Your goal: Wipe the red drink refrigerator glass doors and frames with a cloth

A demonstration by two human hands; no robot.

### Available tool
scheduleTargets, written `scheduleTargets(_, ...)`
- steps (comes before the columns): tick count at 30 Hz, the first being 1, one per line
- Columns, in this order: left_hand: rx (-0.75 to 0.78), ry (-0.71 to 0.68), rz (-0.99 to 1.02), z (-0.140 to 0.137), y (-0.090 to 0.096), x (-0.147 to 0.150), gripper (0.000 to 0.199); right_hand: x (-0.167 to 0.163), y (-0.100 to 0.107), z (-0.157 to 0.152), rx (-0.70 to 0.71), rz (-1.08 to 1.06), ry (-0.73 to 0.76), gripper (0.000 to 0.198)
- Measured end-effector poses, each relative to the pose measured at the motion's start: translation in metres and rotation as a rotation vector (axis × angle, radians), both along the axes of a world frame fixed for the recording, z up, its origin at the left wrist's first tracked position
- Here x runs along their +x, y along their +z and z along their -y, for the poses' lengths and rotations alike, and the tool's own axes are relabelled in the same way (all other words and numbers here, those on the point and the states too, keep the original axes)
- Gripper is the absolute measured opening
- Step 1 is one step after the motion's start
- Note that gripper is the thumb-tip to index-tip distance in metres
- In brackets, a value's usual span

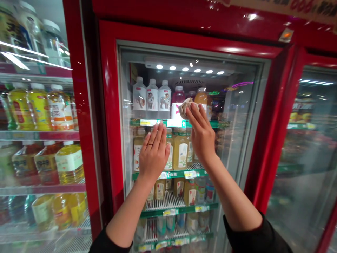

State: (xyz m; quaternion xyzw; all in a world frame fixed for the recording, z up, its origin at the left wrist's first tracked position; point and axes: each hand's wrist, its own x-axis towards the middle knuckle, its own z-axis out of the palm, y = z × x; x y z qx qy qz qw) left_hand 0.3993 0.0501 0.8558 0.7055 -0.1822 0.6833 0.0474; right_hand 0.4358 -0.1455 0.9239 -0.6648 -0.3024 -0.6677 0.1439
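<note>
Under my right hand a bunched, pale cloth is pressed to the glass door of a red-framed drinks fridge, near the upper shelf. My left hand lies flat against the same glass, lower and to the left, its fingers stretched out and a ring on one of them. It holds nothing. Behind the glass, clear bottles with tiger labels, a purple drink bottle and an orange one stand on the top shelf. The hands hide parts of the bottles behind them.
The fridge's red frame surrounds the glass. To the left, another glass-fronted fridge holds yellow drink bottles on several shelves. A further fridge door stands on the right. An orange-lit switch sits at the upper right.
</note>
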Motion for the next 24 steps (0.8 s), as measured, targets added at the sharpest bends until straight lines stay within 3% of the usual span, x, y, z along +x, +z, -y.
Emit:
scheduleTargets(4,0.005,0.035,-0.009,0.000,0.001,-0.002,0.083,-0.005,-0.016,0.030,-0.112,-0.052,0.002,0.089)
scheduleTargets(7,0.009,0.038,0.034,-0.001,0.002,-0.001,0.081,0.001,-0.016,0.049,-0.021,-0.035,-0.029,0.092)
scheduleTargets(11,0.034,0.037,0.091,-0.003,0.002,0.001,0.078,0.013,-0.001,0.037,0.092,0.011,-0.040,0.092)
scheduleTargets(15,0.026,0.058,0.093,0.001,0.006,-0.002,0.079,0.010,0.000,0.023,0.002,0.031,0.011,0.094)
scheduleTargets(20,0.050,0.018,0.054,0.037,0.018,-0.010,0.081,0.004,-0.016,0.056,-0.177,-0.002,0.035,0.094)
scheduleTargets(24,0.120,-0.023,0.021,0.078,0.026,-0.004,0.083,0.013,-0.004,0.078,-0.092,0.010,-0.003,0.090)
